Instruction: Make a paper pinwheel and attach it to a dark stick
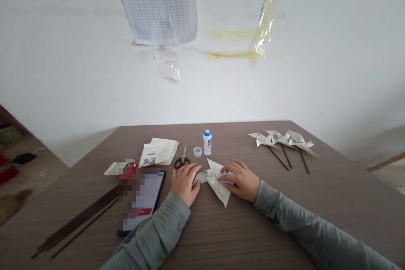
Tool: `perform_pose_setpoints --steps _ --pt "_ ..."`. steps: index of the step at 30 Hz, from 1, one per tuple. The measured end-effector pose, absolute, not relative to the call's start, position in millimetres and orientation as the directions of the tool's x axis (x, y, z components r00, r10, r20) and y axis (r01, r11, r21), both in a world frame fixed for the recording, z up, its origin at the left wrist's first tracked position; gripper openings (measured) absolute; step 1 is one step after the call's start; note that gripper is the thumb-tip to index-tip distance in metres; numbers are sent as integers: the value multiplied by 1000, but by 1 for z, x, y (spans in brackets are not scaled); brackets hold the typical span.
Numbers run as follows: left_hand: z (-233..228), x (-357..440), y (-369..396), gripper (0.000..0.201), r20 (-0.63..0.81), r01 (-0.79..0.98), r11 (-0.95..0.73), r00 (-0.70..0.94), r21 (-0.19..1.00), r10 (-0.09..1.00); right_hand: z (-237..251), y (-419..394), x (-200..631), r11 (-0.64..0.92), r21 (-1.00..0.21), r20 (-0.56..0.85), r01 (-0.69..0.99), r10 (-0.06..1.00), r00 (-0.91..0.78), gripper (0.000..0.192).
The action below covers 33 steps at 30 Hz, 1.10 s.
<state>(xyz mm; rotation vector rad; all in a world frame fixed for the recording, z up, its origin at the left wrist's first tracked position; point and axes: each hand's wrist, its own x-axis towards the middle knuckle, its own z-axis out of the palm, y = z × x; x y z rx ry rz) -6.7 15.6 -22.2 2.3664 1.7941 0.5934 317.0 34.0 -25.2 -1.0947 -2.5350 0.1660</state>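
Note:
A folded white paper pinwheel point(218, 181) lies on the brown table point(240, 228) in front of me. My left hand point(184, 183) rests on its left flap, fingers pressing down. My right hand point(240, 179) lies over its right side and pinches the paper near the centre. Just behind stand a small white glue bottle with a blue top point(207, 142) and its loose cap point(198, 151). Black-handled scissors point(182, 159) lie left of the cap.
Three finished paper pinwheels on dark sticks point(284, 141) lie at the back right. A stack of paper sheets point(158, 152), a small open box point(122, 168), a phone point(144, 202) and several dark sticks point(79, 223) sit on the left. A wall rises behind the table.

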Motion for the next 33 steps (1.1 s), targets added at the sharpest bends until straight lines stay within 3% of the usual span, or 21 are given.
perform_pose_setpoints --steps 7,11,14,19,24,33 --pt "-20 -3 15 55 285 870 -345 252 351 925 -9 27 316 716 -234 340 658 694 -634 28" --pt "-18 5 8 55 282 836 -412 323 363 904 -8 23 311 697 -225 327 681 712 -621 35" --pt "-18 12 5 58 289 843 -397 303 363 908 -12 23 307 673 -210 298 709 735 -609 45" --pt "-17 19 4 63 246 858 -352 274 375 930 -18 24 298 618 -191 241 763 783 -574 45" --pt "-11 23 -1 57 242 866 -359 287 348 927 -18 26 297 597 -223 225 770 800 -556 46" --pt "-4 20 -6 51 239 867 -378 312 324 920 -23 33 316 653 -323 325 685 756 -568 45"
